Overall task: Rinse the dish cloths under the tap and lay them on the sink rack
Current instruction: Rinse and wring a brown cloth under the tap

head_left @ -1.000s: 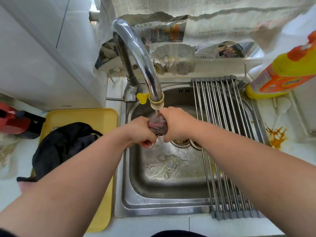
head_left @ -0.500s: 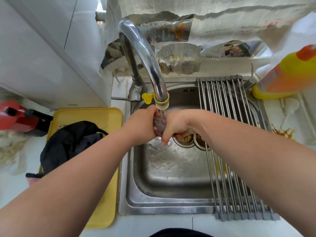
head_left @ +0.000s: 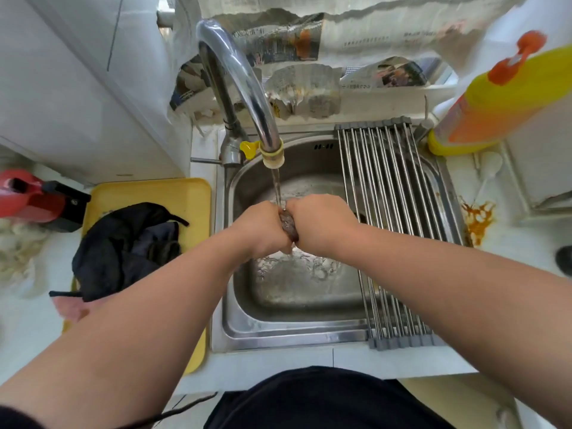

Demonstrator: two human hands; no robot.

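Both hands meet over the sink (head_left: 294,334), right under the tap (head_left: 244,85). The left hand (head_left: 263,230) and the right hand (head_left: 320,222) each have a clenched grip on one wadded, dark, wet dish cloth (head_left: 288,226). It is squeezed between the fists so that only a narrow strip shows. A thin stream of water (head_left: 276,187) falls from the spout onto the cloth and runs off below into the basin. The sink rack (head_left: 399,187) of steel rods lies across the right part of the sink, just beside the right hand. On the worktop (head_left: 272,357) left of the sink sits a yellow tray (head_left: 173,193) carrying a heap of dark fabric (head_left: 123,252). A yellow-and-orange bottle (head_left: 501,97) stands by the rack's far right corner.
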